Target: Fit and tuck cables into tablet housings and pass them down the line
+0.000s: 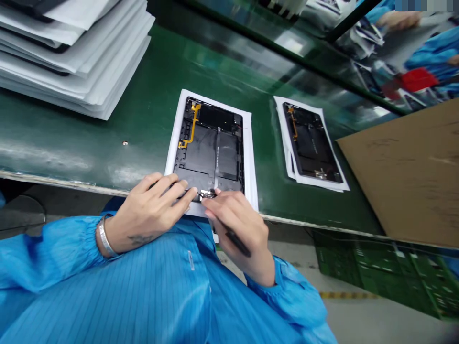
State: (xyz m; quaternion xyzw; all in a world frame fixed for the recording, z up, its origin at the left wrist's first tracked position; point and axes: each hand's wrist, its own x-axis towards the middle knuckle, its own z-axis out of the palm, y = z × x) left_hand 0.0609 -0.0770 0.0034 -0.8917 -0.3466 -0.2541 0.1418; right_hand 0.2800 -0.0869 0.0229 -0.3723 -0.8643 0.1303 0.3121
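Observation:
An opened black tablet housing [204, 148] with an orange flex cable [194, 125] lies on white paper [253, 167] near the bench's front edge. My right hand [238, 222] is closed round a dark pen-like tool [238, 242], its fingertips at a small silvery part [207, 194] on the housing's near edge. The tool's tip is hidden by the fingers. My left hand [158, 205] rests over the near left corner of the housing, fingers apart and slightly bent, the index fingertip close to the small part. Nothing shows in its grasp.
A tall stack of white sheets with dark panels between [89, 67] stands at the back left. Another opened housing [311, 143] lies on paper to the right, beside a cardboard sheet [412, 172]. A tiny part [125, 143] lies on the green bench [143, 105]. Blue-sleeved people work beyond.

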